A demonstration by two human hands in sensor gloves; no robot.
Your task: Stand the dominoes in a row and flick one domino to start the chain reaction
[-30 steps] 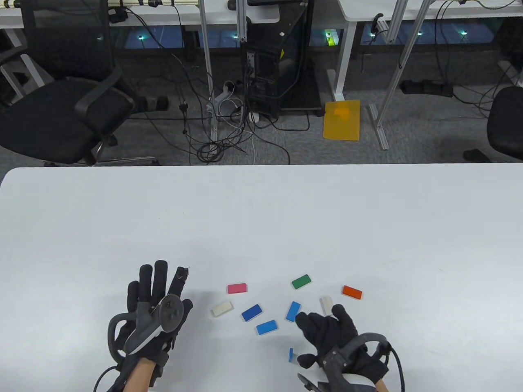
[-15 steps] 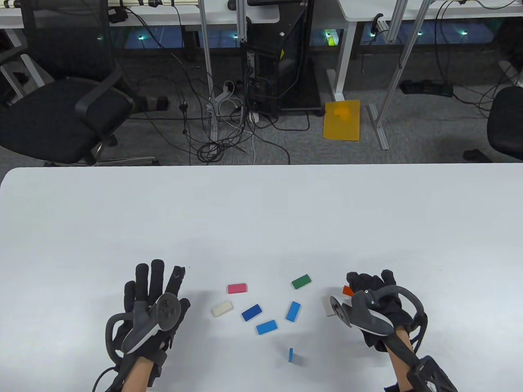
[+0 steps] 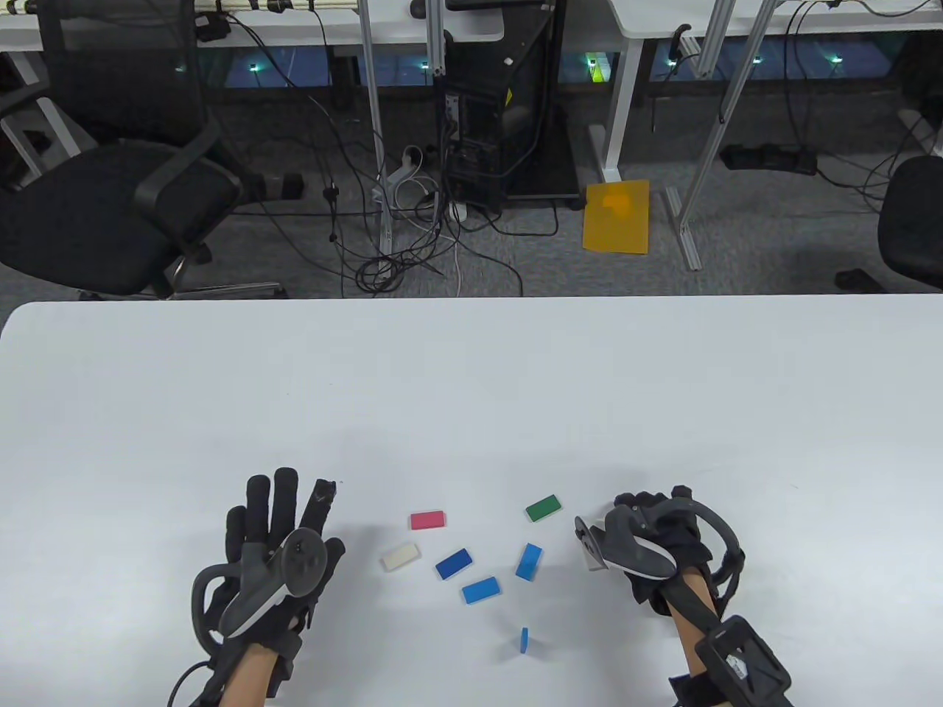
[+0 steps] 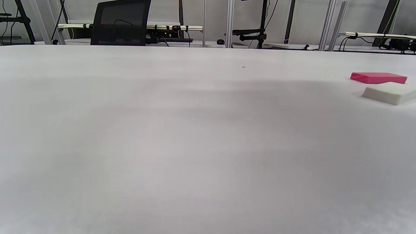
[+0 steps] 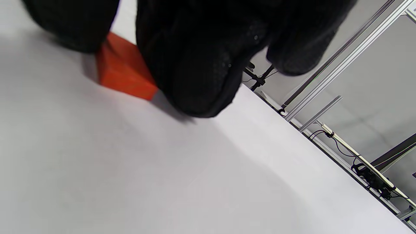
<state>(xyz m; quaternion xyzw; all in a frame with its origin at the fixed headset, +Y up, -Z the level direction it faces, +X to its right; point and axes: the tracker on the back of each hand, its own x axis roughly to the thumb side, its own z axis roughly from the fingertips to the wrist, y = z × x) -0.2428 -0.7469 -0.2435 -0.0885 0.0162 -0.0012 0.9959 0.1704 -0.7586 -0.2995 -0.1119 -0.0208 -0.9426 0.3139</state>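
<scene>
Several dominoes lie flat on the white table (image 3: 471, 383): pink (image 3: 427, 521), white (image 3: 400, 557), dark blue (image 3: 452, 563), light blue (image 3: 480, 590), blue (image 3: 528, 561) and green (image 3: 543, 508). One blue domino (image 3: 524, 640) stands on edge near the front. My left hand (image 3: 284, 501) rests flat on the table with straight fingers, left of the dominoes. My right hand (image 3: 648, 504) covers the orange domino. In the right wrist view, thumb and fingers (image 5: 195, 65) pinch the orange domino (image 5: 122, 76), which lies on the table. Another white domino (image 3: 594, 563) peeks out beside the right tracker.
The left wrist view shows the pink domino (image 4: 378, 78) and the white domino (image 4: 390, 93) at its right edge. Beyond the table's far edge are an office chair (image 3: 96, 213), cables, desk legs and a yellow sheet (image 3: 617, 217) on the floor.
My right hand left the standing blue domino, moved right and away from me, and closed over the orange domino. The left hand stayed put.
</scene>
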